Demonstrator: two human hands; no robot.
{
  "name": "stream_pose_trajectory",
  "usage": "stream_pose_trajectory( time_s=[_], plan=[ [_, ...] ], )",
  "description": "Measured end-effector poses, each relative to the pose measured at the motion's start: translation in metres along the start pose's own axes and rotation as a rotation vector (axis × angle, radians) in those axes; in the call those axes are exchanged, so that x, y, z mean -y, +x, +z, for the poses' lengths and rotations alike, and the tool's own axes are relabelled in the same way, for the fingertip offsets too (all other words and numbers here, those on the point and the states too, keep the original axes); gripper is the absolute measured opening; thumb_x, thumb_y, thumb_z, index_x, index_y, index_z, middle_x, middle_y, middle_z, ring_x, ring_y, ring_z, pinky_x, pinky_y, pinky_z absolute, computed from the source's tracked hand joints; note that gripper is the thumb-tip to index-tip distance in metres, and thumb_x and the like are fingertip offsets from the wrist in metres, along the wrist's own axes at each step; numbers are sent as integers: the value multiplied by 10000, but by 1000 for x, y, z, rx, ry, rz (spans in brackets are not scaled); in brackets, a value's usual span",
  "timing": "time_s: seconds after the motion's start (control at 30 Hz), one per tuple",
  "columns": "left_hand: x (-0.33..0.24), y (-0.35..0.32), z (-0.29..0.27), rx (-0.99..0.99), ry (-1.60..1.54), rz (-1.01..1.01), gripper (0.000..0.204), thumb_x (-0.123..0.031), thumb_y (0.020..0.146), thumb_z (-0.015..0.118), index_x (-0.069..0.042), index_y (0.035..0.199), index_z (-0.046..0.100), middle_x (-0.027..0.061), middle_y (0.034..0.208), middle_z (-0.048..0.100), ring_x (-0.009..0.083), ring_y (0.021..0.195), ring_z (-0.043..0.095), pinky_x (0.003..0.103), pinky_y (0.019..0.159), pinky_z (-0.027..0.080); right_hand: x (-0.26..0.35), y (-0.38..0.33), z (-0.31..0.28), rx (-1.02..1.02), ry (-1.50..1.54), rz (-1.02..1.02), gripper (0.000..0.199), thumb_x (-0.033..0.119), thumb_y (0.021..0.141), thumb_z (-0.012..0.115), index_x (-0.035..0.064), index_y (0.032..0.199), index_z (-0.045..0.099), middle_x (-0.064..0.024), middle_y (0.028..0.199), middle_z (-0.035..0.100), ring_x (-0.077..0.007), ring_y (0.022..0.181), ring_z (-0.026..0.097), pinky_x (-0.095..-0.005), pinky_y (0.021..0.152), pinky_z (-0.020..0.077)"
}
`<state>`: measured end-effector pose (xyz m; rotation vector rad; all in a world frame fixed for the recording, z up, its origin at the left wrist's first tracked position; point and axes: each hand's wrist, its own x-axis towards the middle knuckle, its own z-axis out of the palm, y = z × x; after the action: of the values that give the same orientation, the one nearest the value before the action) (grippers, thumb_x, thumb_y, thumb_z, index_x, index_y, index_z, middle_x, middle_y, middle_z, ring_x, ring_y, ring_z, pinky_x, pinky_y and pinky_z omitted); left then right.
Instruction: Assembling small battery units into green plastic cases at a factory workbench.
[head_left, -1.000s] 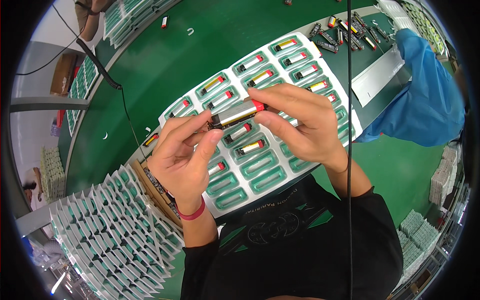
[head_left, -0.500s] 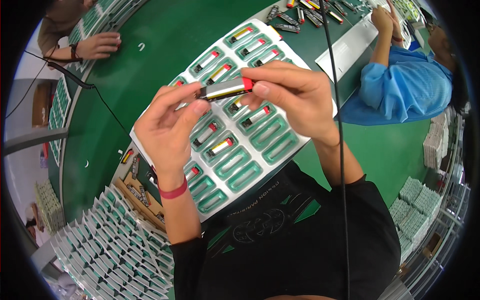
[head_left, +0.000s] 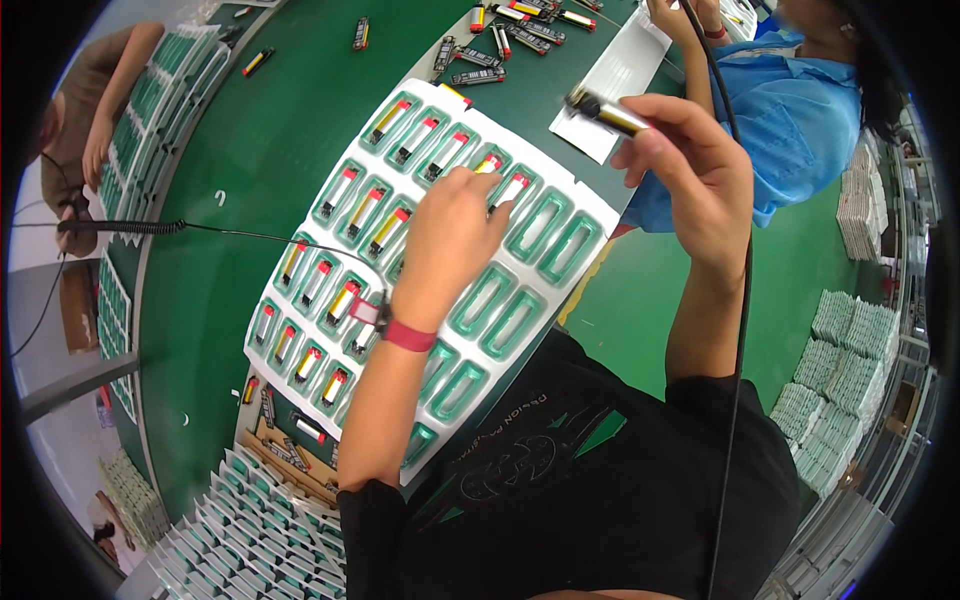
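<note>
Right hand point(head_left: 697, 172) pinches a battery cell point(head_left: 609, 112), black end jutting past its fingers; left hand point(head_left: 447, 225) near the tray's point(head_left: 587, 197) far edge, grip unclear.

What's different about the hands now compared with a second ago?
The left hand has let go of the battery cell and moved over filled slots in the tray. The right hand alone now holds the cell, shifted right, past the tray's edge. The tray still has empty slots on its near side.
</note>
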<state>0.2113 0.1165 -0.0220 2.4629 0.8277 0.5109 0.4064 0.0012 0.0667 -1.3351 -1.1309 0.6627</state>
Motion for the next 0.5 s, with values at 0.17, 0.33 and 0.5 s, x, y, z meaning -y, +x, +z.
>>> stream_pose_trajectory(
  time_s=[0.17, 0.33, 0.5],
  plan=[
    [-8, -8, -9, -156, -38, 43, 225, -111, 828, 725, -27, 1035, 694, 132, 940, 641, 292, 778, 637, 375, 715, 510, -4, -2, 7, 35, 154, 32, 306, 91, 954, 642, -69, 1208, 585, -75, 939, 663, -103, 817, 627, -227, 683, 496],
    [-9, -104, -92, -166, -90, -359, 157, -50, 793, 753, -50, 944, 711, 83, 817, 650, 207, 629, 599, 305, 553, 469, -21, -23, 37, 273, 217, 150, 340, 61, 936, 654, -56, 1251, 596, -65, 956, 645, -101, 835, 595, -232, 718, 488],
    [-6, -229, -117, -100, 74, -612, 251, -54, 716, 819, -48, 943, 715, 61, 830, 656, 154, 623, 562, 270, 568, 452, -41, -44, 99, 531, 198, 179, 296, 61, 916, 666, -23, 1198, 638, -77, 933, 649, -121, 790, 597, -253, 710, 485]
  ],
)
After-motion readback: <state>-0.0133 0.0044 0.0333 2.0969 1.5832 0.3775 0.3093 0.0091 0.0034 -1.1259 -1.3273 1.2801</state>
